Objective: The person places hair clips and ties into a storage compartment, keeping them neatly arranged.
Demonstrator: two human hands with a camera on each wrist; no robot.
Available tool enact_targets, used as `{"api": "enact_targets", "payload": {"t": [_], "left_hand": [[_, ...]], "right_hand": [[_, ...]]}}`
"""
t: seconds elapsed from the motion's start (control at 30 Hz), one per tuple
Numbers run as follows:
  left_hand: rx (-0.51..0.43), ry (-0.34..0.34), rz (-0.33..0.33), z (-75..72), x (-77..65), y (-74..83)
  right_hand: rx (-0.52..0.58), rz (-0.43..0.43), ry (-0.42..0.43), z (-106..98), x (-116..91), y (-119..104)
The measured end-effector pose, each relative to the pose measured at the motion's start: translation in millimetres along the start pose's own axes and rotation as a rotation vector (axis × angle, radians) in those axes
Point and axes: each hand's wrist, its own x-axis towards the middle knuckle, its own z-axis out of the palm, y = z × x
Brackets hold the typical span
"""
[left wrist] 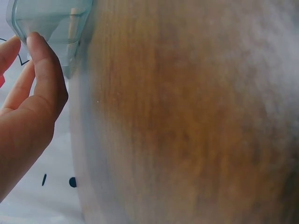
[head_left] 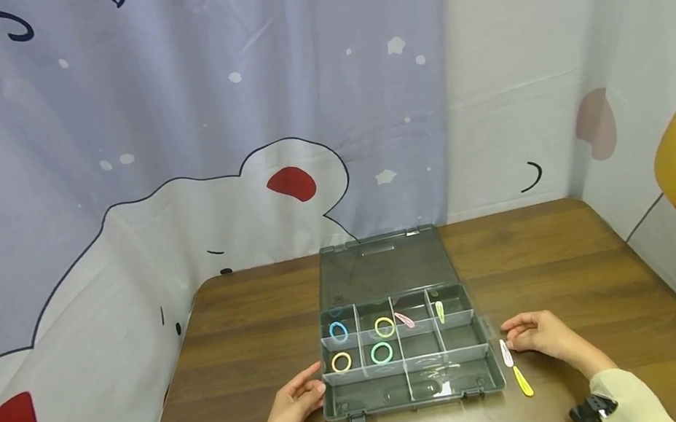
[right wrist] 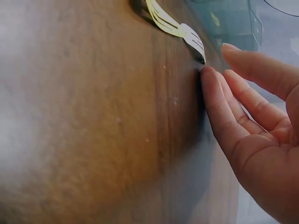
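A clear grey compartment box (head_left: pixel 373 391) stands on the table with its lid (head_left: pixel 385 270) laid back. Its back row holds a blue hair tie (head_left: pixel 339 331), a yellow hair tie (head_left: pixel 384 327), a pink hair clip (head_left: pixel 404 319) and a pale yellow hair clip (head_left: pixel 439 311). In the middle row are a pale orange hair tie (head_left: pixel 341 362) and a green hair tie (head_left: pixel 382 353). My left hand (head_left: pixel 299 405) rests its fingertips against the box's left side. Beside a white hair clip (head_left: pixel 506 353) my right hand (head_left: pixel 544 337) lies with fingers loosely bent. A yellow hair clip (head_left: pixel 523 381) lies just in front.
The brown wooden table (head_left: pixel 238 374) carries the box near its middle. A printed curtain (head_left: pixel 216 112) hangs behind the table and along its sides. A small black device (head_left: pixel 592 413) sits at the right sleeve.
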Motion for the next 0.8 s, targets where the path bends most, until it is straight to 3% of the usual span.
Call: {"api": "enact_targets", "payload": {"t": [0.27,0.47,0.8], "left_hand": [[-0.001,-0.002,0.011,1.2,-1.4,1.9],[-0.003,-0.009,0.036,-0.7,-1.7,1.2],[-0.017,0.014,-0.002,3.0,-1.8,2.9]], "right_hand": [[-0.097,-0.091,-0.010,10,0,3],[-0.143,-0.112,-0.004,12,2,4],[-0.152,-0.093,0.006,11,1,3]]}}
